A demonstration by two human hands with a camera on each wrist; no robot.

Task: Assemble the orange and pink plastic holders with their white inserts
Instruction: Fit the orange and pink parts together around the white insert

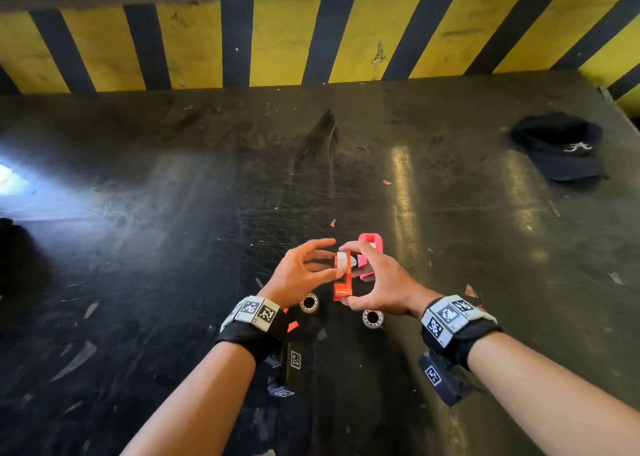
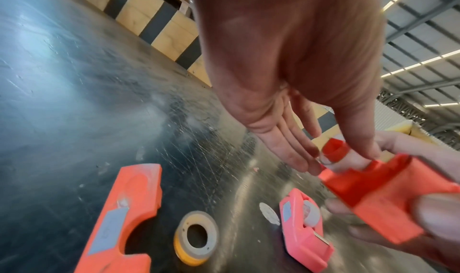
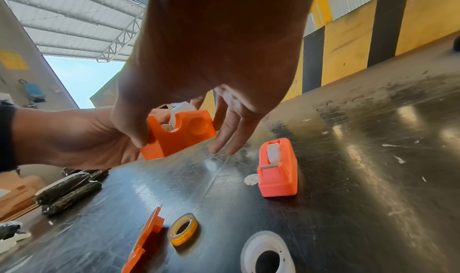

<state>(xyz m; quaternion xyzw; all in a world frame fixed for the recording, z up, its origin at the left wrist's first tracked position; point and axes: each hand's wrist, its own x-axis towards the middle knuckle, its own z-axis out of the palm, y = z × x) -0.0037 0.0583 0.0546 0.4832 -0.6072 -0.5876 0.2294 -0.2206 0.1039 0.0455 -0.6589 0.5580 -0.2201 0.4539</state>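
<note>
The blocky orange plastic holder (image 3: 179,134) is held up off the dark scratched table (image 1: 173,213), a white insert roll (image 1: 342,261) sitting in its top slot. Beyond it, the pink plastic holder (image 3: 278,167) stands upright on the table with its white insert (image 3: 273,152) already seated. Nearer than the orange holder, a loose flat orange side piece (image 2: 122,216), a yellowish tape roll (image 3: 183,229) and a white roll (image 3: 267,254) lie on the table.

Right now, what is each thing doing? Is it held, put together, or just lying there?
Orange holder: held up off the table by both hands, white insert in its slot.
Pink holder: upright on the table, white roll inside, untouched.
Loose orange half: lying flat, no insert.
Yellow tape roll: loose on the table.
White roll: loose, lying flat.
Left hand: pinches the insert.
Right hand: grips the orange holder.
Black cap: lying aside.
</note>
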